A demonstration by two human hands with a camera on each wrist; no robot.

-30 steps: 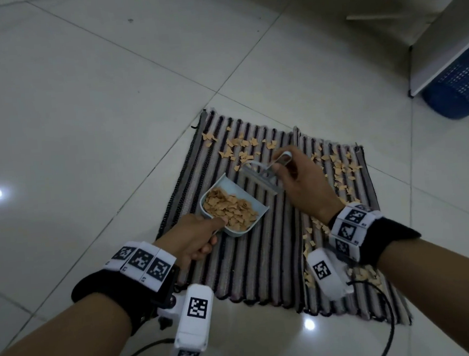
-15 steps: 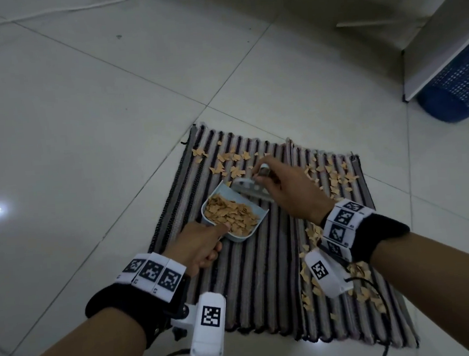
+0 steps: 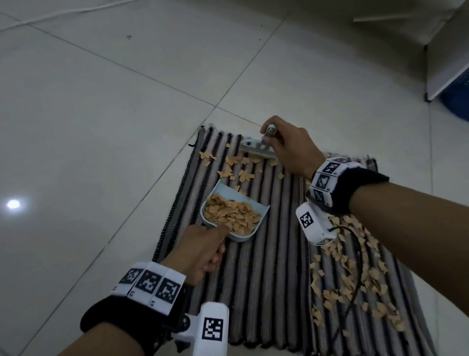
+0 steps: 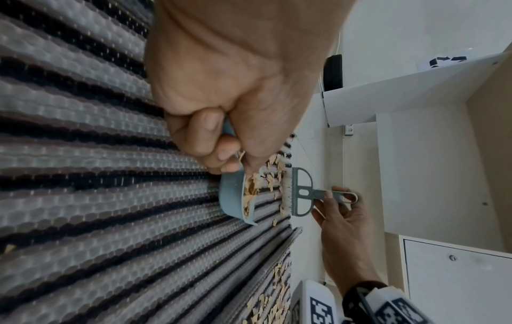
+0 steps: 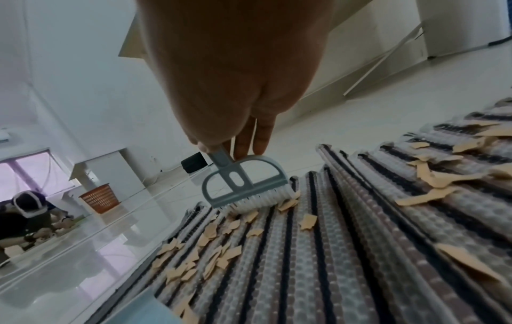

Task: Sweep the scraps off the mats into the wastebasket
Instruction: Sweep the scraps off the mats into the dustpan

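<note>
1. Since half a second ago, moved away from the dustpan's mouth to the far edge of the left mat: right hand point(image 3: 291, 148) with its brush point(image 3: 256, 147).
2. Right hand: pinching the grey brush handle between thumb and fingers, bristles touching the mat point(image 5: 318, 252) at its far edge, just behind a loose band of tan scraps point(image 3: 238, 169).
3. Left hand point(image 3: 202, 250): clenched round the handle of the pale blue dustpan point(image 3: 237, 210), thumb on top; pan resting on the left mat near its left edge, mouth toward the brush, heaped with scraps.
4. Between brush and pan: scattered scraps on the stripes.
5. Right mat point(image 3: 405, 290): touching the left one along their long edges, strewn with many scraps under the right forearm.
6. Far right, on the tiled floor point(image 3: 110, 117): blue wastebasket point(image 3: 468, 94), well apart from the mats, partly behind a white panel point(image 3: 455, 73).
</note>
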